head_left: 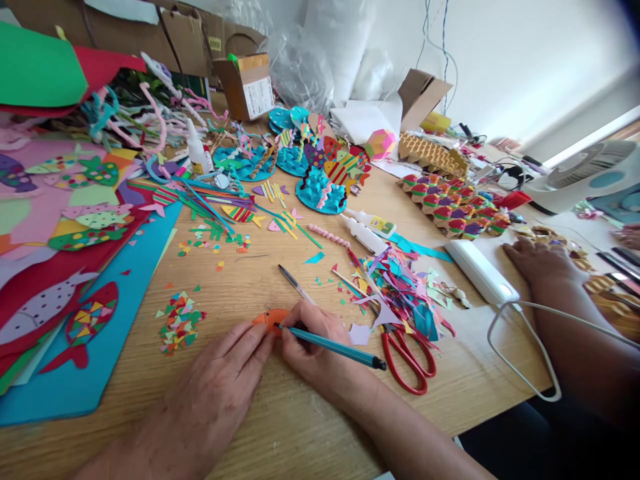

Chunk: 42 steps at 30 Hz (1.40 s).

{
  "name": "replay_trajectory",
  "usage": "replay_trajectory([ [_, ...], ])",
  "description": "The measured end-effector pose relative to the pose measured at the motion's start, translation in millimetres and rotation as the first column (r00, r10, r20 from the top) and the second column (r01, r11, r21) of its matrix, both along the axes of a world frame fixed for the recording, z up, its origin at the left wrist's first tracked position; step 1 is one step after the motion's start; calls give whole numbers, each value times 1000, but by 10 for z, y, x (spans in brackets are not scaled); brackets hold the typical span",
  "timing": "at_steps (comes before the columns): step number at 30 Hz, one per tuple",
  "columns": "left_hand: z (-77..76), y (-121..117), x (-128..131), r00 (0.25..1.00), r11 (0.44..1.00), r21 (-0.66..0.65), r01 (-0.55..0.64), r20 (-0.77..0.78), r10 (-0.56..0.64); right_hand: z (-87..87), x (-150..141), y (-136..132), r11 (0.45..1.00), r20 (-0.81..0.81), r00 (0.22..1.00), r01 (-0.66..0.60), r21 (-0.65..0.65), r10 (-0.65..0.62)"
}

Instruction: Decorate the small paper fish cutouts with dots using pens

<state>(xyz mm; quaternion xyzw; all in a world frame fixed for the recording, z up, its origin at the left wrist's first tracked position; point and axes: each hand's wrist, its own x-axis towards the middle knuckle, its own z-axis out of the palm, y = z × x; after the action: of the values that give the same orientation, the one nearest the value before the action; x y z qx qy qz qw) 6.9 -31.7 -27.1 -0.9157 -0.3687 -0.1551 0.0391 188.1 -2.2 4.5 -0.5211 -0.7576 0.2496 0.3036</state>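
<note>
My right hand grips a blue felt-tip pen with its dark tip on a small orange paper fish. Black marks show on the orange paper, and part of it is hidden under my fingers. My left hand lies flat with its fingertips on the left edge of the fish, pressing it to the table. Just beyond my right hand lies a slim pen. A heap of tiny coloured paper triangles is left of my hands. Red-handled scissors lie to the right, partly under paper scraps.
Decorated paper fish lie on coloured sheets at left. Glue bottles, paper strips and blue egg-carton pieces are further back. At right are a white device with a cable and another person's arm.
</note>
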Motion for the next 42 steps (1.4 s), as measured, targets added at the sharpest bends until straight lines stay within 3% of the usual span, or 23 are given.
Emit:
replay_trajectory([
  [33, 11, -12, 24, 1000, 1000, 10, -13, 7, 13, -2, -7, -3, 1000, 14, 1000, 4, -9, -4],
  [42, 11, 1, 37, 1000, 998, 63, -16, 9, 16, -4, -5, 0, 1000, 21, 1000, 7, -22, -6],
])
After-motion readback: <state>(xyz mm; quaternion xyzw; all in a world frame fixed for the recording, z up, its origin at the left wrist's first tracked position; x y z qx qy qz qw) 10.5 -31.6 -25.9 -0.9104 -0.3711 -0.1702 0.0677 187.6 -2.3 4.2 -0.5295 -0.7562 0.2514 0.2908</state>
